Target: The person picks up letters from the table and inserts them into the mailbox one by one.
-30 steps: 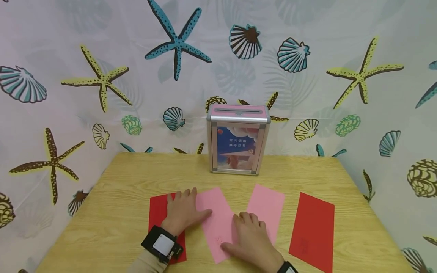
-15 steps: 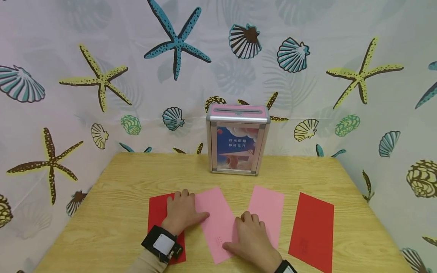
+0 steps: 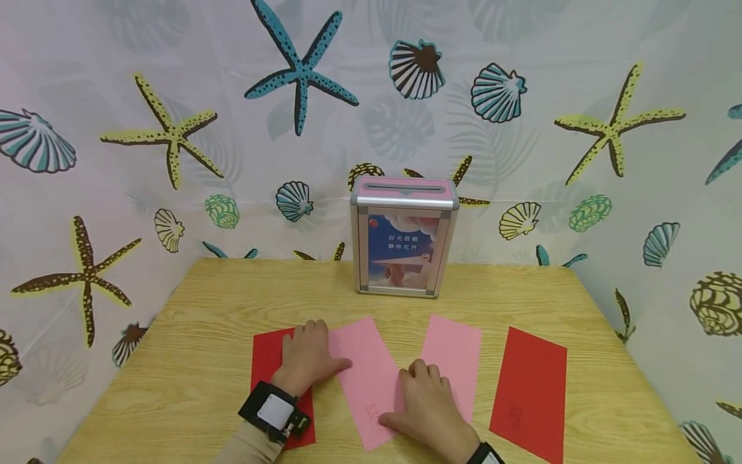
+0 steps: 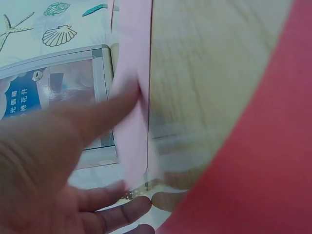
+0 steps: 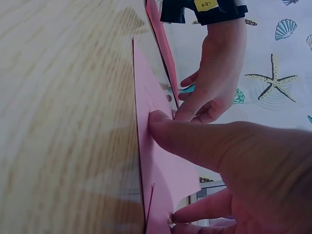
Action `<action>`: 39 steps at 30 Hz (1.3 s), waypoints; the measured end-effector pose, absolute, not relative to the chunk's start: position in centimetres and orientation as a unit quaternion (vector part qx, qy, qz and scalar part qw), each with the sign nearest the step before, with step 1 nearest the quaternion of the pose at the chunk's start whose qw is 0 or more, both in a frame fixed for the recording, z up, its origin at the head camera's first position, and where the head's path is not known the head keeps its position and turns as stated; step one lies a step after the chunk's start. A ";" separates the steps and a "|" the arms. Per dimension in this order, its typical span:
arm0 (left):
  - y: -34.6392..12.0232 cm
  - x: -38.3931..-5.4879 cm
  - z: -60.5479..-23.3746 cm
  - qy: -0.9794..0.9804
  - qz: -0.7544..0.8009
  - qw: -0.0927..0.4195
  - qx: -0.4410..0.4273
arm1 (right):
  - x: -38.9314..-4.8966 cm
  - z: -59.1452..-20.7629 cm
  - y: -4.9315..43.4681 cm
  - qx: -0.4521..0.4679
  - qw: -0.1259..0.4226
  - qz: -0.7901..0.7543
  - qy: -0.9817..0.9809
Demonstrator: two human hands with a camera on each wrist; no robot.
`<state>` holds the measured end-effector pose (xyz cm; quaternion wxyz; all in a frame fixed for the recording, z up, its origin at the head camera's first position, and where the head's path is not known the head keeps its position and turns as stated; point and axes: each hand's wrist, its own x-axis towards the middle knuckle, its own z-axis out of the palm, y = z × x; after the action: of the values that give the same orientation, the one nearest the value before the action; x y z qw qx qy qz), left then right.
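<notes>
My left hand (image 3: 307, 354) lies over the inner edge of the left red envelope (image 3: 266, 361), its thumb stretched onto the left pink envelope (image 3: 364, 351). In the left wrist view that pink envelope (image 4: 134, 44) is a narrow strip under the thumb, with the red one (image 4: 263, 170) beside it. My right hand (image 3: 426, 403) rests between the two pink envelopes, fingers spread. Its thumb touches the printed lower part of the left one; its fingertips are by that envelope's right edge and partly cover the right pink envelope (image 3: 455, 351). The right wrist view shows the thumb pressed on the pink surface (image 5: 168, 168).
A second red envelope (image 3: 530, 393) lies at the right of the wooden table (image 3: 191, 322). At the back stands a silver-framed letter box (image 3: 402, 251) with a slot (image 3: 406, 188) in its pink top. Behind it hangs a cloth (image 3: 522, 38) with starfish and shells.
My left hand has slid slightly left, its thumb drawing back along the pink envelope. My right hand and the left pink envelope have shifted only a little.
</notes>
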<state>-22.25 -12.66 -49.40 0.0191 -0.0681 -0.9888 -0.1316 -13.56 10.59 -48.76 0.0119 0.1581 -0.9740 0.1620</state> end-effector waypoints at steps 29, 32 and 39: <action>-13.3 -21.9 -43.4 -0.842 -0.472 0.235 -0.113 | -14.9 -49.2 11.3 0.151 0.042 0.324 -0.933; -13.1 -21.7 -42.5 -0.831 -0.487 0.239 -0.125 | -15.0 -49.3 11.4 0.151 0.038 0.330 -0.931; -12.8 -21.4 -40.2 -0.823 -0.470 0.275 -0.161 | -15.4 -48.5 11.9 0.156 0.063 0.342 -0.925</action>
<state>-21.43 -12.79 -40.22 0.2746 -0.1605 -0.8232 -0.4703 -15.36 11.86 -48.51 0.0632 0.1561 -0.9246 0.3418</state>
